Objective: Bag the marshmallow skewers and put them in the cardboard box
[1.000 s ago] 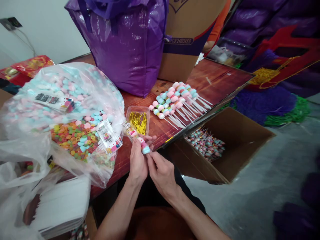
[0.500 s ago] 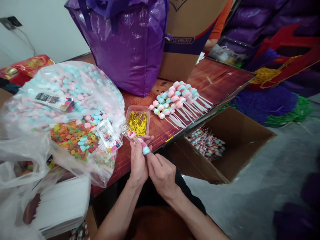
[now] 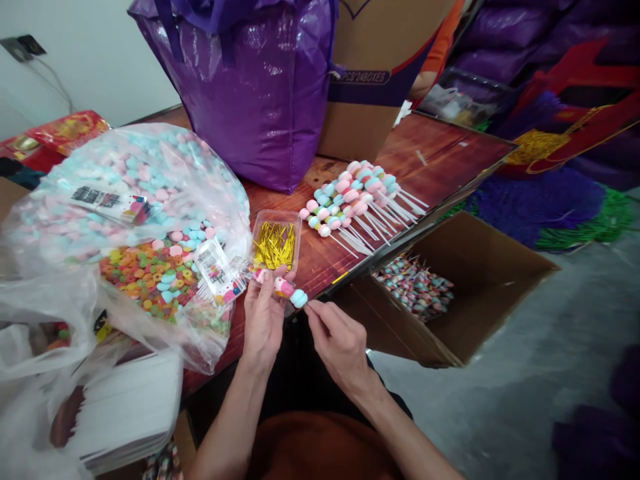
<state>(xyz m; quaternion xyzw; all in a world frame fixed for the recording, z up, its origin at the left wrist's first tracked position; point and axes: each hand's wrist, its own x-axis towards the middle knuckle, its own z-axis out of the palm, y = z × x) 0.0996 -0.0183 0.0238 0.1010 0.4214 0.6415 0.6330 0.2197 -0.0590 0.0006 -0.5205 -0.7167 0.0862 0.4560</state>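
Observation:
A candy skewer (image 3: 299, 298) of pink and blue marshmallow-like pieces lies partly inside a clear printed bag. My left hand (image 3: 264, 323) is closed around the bagged part, thumb on top. At the skewer's lower right end, my right hand (image 3: 341, 341) pinches what appears to be its stick, mostly hidden by the fingers. Just beyond my left hand sits a clear plastic tub (image 3: 299, 230) of gold twist ties (image 3: 275, 245). Beside it on the left is a stack of printed clear bags (image 3: 219, 270). Finished-looking rows of candy skewers (image 3: 350, 197) lie on the table to the right.
A big clear bag of pink and blue candies (image 3: 135, 160) and loose gummy rings (image 3: 150, 273) cover the left side. Behind stand a purple bag (image 3: 255, 93) and a carton (image 3: 360, 127). An open box (image 3: 495, 287) with wrapped skewers is below right. Another person's orange sleeve (image 3: 443, 50) shows behind.
My right hand has shifted right, away from my left. The skewer now slants more toward the right, with its blue end drawn farther out from my left hand.

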